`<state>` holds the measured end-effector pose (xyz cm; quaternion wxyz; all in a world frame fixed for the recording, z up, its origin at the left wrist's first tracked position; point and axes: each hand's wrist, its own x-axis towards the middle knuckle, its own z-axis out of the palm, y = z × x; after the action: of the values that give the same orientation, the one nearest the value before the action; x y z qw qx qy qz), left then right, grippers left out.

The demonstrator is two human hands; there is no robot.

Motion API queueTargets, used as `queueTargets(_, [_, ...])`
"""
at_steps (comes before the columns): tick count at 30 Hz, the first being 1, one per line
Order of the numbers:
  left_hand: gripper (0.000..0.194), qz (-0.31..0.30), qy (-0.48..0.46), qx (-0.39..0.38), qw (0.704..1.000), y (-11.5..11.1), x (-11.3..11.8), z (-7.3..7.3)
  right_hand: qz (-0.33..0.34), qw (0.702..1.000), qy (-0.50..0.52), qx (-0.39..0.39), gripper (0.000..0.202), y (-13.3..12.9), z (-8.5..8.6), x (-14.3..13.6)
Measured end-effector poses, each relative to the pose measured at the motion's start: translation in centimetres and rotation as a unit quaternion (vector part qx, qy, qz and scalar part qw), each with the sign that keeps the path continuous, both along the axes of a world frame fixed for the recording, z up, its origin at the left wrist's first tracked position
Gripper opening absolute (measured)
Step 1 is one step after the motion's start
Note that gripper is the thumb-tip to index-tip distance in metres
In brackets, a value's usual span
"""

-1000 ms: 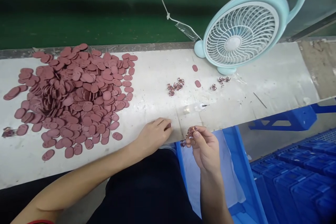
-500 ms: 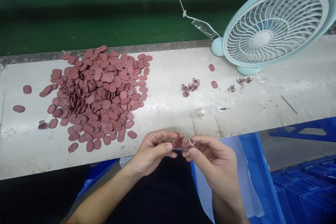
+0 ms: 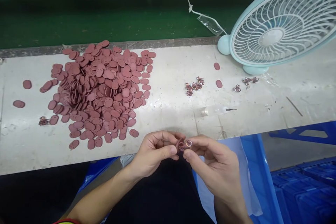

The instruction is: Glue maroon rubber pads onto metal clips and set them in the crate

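My left hand (image 3: pixel 159 150) is closed on a reddish-brown oval piece (image 3: pixel 179 143), gripped between thumb and fingers over the table's front edge. Against it, my right hand (image 3: pixel 214 161) pinches a small ring-like metal piece (image 3: pixel 188 143) with a shiny curved band. The two small parts meet between my fingertips, and the fingers partly hide where they touch. Left of my hands lies a big heap of the same oval pieces (image 3: pixel 105 87), some showing tiny holes. Beyond my right hand sits a small cluster of similar metal pieces (image 3: pixel 194 86).
A light-blue fan (image 3: pixel 271 36) stands at the back right, its white cord (image 3: pixel 204 13) running up the green wall. A clear bottle with a dark needle tip (image 3: pixel 216 110) lies on the white table (image 3: pixel 168 101). Blue crates (image 3: pixel 309 185) are below at right.
My hands have come together, so the oval piece and the ring-like metal piece now meet. The oval has turned more edge-on. The whole view has shifted slightly.
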<state>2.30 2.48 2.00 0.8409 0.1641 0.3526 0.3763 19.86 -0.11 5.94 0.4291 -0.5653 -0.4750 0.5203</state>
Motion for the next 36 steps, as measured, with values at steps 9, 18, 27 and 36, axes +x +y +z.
queueTargets(9, [0.013,0.019,0.054,0.034,0.998,-0.7,0.2,0.1,0.022,0.993,0.098,-0.062,0.022,0.5,-0.6,0.5])
queueTargets(18, [0.012,0.014,0.086,0.076,0.993,-1.0,-0.1,0.0,0.031,0.988,0.137,-0.069,0.017,0.7,-0.8,0.3])
queueTargets(27, [0.015,0.007,0.103,0.102,0.989,-1.0,-0.1,-0.1,0.022,0.990,0.128,-0.059,0.017,0.5,-1.1,0.3])
queueTargets(36, [0.014,0.014,0.109,0.113,0.987,-1.0,-0.1,-0.3,0.016,0.988,0.137,-0.063,0.016,0.3,-1.1,0.2])
